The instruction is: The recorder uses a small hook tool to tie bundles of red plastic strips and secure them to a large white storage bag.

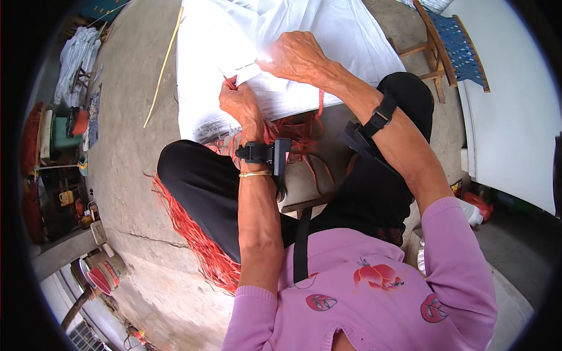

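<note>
A large white cloth lies spread out in front of my knees. Over its near part my left hand is closed, pinching what looks like a thin red strip between thumb and finger. Up and to the right, my right hand is closed too, its fingertips blurred. A thin dark sliver shows beside those fingertips, too small to name. Below the cloth's near edge hang several tangled red strips, and one red strip runs up over the edge.
A thick bundle of red strips lies on the floor by my left leg. A wooden chair with blue webbing stands at the far right. On the left, a yellow strip lies on the concrete floor; a red-and-white bucket stands lower.
</note>
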